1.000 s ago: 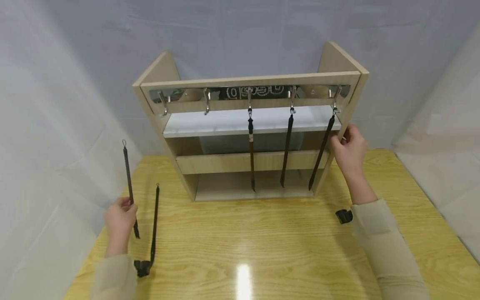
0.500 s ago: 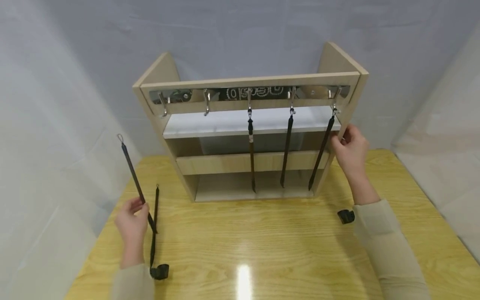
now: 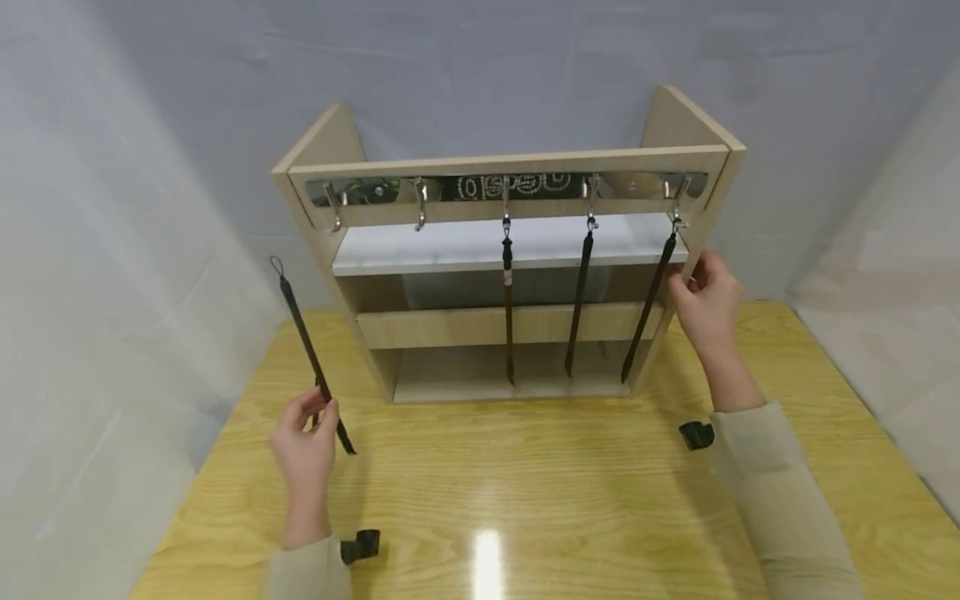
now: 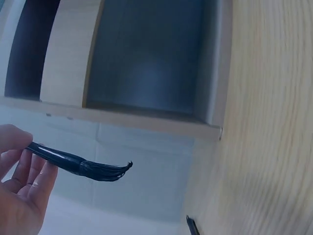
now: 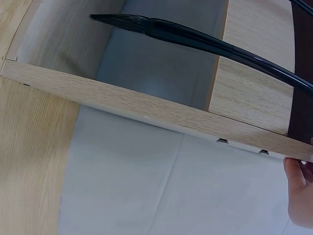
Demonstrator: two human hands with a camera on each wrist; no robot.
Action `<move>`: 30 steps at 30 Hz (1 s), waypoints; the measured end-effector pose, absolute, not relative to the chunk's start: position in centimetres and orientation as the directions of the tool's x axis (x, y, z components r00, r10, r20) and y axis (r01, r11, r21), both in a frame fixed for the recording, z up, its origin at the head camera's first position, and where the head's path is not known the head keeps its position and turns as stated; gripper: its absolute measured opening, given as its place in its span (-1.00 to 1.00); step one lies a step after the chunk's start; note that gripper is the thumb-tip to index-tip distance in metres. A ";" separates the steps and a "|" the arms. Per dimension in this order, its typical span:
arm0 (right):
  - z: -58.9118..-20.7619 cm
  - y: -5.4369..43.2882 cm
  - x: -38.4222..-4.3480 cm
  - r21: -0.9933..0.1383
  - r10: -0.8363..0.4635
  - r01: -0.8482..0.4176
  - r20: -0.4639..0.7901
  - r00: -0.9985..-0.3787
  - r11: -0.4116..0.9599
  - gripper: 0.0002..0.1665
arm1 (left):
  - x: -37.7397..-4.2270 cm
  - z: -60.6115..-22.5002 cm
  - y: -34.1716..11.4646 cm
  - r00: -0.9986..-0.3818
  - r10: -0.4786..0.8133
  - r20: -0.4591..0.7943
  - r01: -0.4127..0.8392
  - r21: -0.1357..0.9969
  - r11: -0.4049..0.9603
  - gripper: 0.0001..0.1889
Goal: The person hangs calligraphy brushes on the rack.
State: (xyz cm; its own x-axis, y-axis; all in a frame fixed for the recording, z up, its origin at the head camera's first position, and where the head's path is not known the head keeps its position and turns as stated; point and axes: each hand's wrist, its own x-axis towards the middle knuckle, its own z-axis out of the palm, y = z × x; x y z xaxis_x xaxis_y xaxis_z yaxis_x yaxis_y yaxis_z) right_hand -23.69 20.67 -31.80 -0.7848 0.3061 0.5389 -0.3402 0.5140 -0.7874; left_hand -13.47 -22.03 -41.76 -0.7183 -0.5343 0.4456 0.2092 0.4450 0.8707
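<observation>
My left hand point(image 3: 306, 446) pinches a dark calligraphy brush point(image 3: 303, 333) low on its handle, left of the wooden shelf unit point(image 3: 510, 160). The brush leans, its hanging loop up and its bristles down. In the left wrist view its black bristles point(image 4: 105, 171) point away from the fingers. My right hand point(image 3: 708, 312) grips the unit's right side panel point(image 5: 161, 103) between thumb and fingers. Three more brushes hang by loops from the unit's metal hooks: one in the middle point(image 3: 508, 312), one right of it point(image 3: 579, 304), one far right point(image 3: 648, 308). The two left hooks carry nothing.
Another brush point(image 4: 193, 226) lies on the wood-grain table point(image 3: 465, 475), mostly hidden behind my left hand in the head view. Behind the unit hangs a pale cloth backdrop point(image 3: 495, 75). A shiny metal strip point(image 3: 487, 187) bears the hooks.
My left hand has moved right, towards the unit, and the brush in it has tilted, its bristle end swinging right. My right hand stays on the side panel.
</observation>
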 end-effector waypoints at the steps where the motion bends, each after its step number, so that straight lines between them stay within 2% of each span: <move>1: -31.9 20.7 -23.7 -0.789 0.305 -0.343 0.539 -0.785 0.510 -0.69 | -13.5 -41.8 -21.7 -0.716 -0.530 0.454 0.226 0.869 0.439 -0.81; 11: -32.6 21.1 -24.1 -0.766 0.306 -0.344 0.562 -0.769 0.543 -0.73 | -13.5 -41.3 -18.7 -0.696 -0.444 0.565 0.372 0.812 0.450 -0.83; 23: -32.6 21.1 -24.1 -0.734 0.305 -0.350 0.596 -0.743 0.582 -0.74 | -14.2 -40.5 -15.6 -0.722 -0.384 0.576 0.447 0.811 0.377 -0.82; 30: -32.6 21.1 -24.1 -0.726 0.299 -0.348 0.600 -0.742 0.593 -0.74 | -13.4 -38.1 -13.5 -0.731 -0.350 0.586 0.477 0.806 0.351 -0.82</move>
